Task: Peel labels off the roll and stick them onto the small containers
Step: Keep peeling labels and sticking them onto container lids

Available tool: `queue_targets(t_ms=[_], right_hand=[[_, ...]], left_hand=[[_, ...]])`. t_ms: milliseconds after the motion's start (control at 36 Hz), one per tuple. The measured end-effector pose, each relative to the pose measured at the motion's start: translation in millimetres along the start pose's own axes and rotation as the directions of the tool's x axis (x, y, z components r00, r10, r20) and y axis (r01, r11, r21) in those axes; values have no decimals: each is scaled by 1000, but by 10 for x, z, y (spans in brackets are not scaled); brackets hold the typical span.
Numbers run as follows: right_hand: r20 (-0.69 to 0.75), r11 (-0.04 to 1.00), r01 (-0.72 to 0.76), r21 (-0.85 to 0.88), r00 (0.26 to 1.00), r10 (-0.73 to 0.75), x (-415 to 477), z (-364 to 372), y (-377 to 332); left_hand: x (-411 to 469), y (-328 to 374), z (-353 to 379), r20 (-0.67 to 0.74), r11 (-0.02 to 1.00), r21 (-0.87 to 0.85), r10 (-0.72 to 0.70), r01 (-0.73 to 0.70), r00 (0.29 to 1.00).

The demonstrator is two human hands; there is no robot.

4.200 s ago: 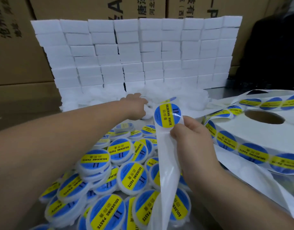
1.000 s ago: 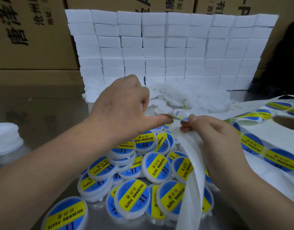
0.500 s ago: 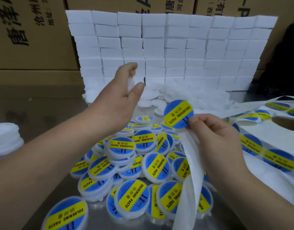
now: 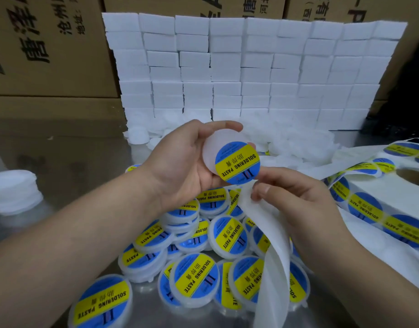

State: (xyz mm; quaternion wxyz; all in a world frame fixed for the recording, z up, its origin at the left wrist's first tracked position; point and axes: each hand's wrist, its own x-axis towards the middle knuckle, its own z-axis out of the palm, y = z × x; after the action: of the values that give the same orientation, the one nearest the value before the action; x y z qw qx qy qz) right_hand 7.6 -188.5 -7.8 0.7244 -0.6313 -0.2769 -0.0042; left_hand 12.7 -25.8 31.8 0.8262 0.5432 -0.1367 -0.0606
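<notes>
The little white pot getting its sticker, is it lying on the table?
No, the left hand grips the white pot above the pile of labelled pots, the sticker partly over it.

Two hands show at mid-frame: the left hand (image 4: 180, 162) holds the one unlabelled container (image 4: 211, 147) with one loose label (image 4: 237, 162) at its face, and the right hand (image 4: 296, 197) pinches the single backing strip (image 4: 272, 245). Below them lies one pile of labelled containers (image 4: 196, 278), at least a dozen showing though overlap hides the exact count, and the one roll (image 4: 381, 188) at the right edge shows about seven unpeeled stickers (image 4: 364, 207). One stack of white lids (image 4: 12, 190) sits at the left edge, the wall of white blocks (image 4: 227, 67) runs nine across its top row, and at least three cardboard boxes (image 4: 50, 55) stand behind.
</notes>
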Motion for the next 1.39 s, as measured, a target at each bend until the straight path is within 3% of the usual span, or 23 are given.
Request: queue_targets(t_ms=[333,1167,1306,1389], right_hand=[[44,1000,2,-6,999,-2,15,-18,24],[48,999,-27,34,999,26,26,-32,44],[6,999,-50,16,999,50,34,-46,66],[-26,997,-61,-48,998,60,41,-36,83]], left_hand=[[-13,-83,40,40,982,168,78,-84,996],[-55,-136,86,12,954,279,110,-109,994],[-78,-121,131,-8,907,393,166,-149,986],[-112,-89,182,-3,806,537,298,-250,955]])
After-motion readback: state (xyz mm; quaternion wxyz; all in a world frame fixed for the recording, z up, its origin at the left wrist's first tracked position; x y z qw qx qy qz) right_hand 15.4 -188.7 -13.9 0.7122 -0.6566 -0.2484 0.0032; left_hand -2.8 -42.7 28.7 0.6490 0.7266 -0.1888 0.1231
